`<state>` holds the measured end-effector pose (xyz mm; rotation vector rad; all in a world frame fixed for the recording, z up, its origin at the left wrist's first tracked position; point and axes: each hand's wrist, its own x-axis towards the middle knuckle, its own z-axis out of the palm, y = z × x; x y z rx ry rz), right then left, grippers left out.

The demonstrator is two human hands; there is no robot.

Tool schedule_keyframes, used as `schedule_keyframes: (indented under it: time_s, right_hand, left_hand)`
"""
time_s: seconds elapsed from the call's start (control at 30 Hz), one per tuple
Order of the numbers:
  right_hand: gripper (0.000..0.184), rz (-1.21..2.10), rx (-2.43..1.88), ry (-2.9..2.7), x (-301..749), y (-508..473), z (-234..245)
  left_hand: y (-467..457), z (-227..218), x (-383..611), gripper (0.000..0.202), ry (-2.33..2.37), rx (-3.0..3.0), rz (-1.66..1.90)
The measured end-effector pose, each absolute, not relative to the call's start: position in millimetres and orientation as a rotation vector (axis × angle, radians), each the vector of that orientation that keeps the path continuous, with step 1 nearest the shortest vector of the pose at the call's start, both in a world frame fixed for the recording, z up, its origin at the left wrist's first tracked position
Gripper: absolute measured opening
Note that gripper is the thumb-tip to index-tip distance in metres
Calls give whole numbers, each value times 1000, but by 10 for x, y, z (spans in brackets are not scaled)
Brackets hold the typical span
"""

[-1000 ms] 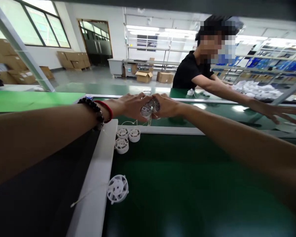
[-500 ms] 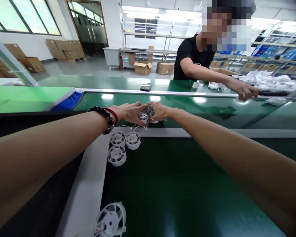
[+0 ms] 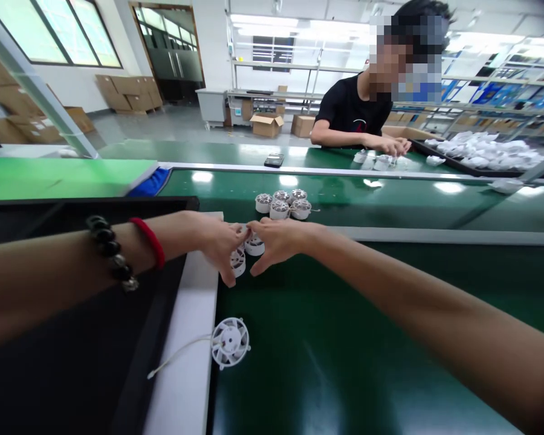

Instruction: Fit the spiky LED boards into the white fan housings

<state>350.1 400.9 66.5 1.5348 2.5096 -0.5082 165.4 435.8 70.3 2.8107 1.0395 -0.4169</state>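
Note:
Both my hands meet over a small group of white fan wheels point(image 3: 254, 246) at the near corner of the green work surface point(image 3: 344, 338). My left hand point(image 3: 220, 241), with a bead bracelet and a red cord on the wrist, curls its fingers round the wheel on the left point(image 3: 238, 263). My right hand point(image 3: 278, 240) closes on the group from the right, fingertips touching the left hand's. Behind them, a cluster of several fan units point(image 3: 281, 205) with metal tops stands on the green conveyor belt point(image 3: 390, 202). One more white fan wheel point(image 3: 229, 342) with a white wire lies near me.
A white rail point(image 3: 185, 362) borders a black tray point(image 3: 72, 362) at my left. Across the belt a person in a black shirt point(image 3: 353, 112) handles small white parts point(image 3: 381, 162). A phone point(image 3: 274, 160) lies on the far side; a pile of white parts point(image 3: 480, 154) fills a tray at right.
My hands left the cluster of fan units on the belt and drew back to the white wheels at the corner. The person opposite pulled both arms in.

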Motion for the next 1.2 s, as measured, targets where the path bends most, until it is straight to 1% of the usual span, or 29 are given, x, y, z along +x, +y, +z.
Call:
schedule_keyframes:
  time_s: [0.1,0.13,0.2,0.37,0.6,0.7,0.83,1.0,1.2]
  right_hand:
    - [61,-513,1583,2496,3344,3945,539]
    - [54,-502,1604,2499,3328,3914,504]
    - [48,-491,1626,2503,3336,3814,457]
    - [39,-527,1649,2411,3439,3349,458]
    - [38,-524,1752,2316,3467,2431,486]
    - [36,-622,1813,2272,3440,1948,516]
    - [38,-767,1969,2177,3403,1355,622]
    - [39,-833,2093,2133,3365,959,704]
    - [42,-841,2099,2233,3325,852,722]
  left_hand:
    - [4205,564,1652,45,1015,2865,-536]
    - [4161,539,1652,46,1010,2879,-547]
    - [4054,516,1644,49,991,2892,-547]
    - [3620,498,1637,54,929,2855,-496]
    - [2697,364,1752,52,1053,2740,-379]
    - [2238,345,1738,48,1103,2674,-342]
    - [1764,474,1617,44,1131,2606,-270]
    - [1464,627,1534,41,1151,2501,-234]
    - [1344,705,1529,41,1174,2464,-172]
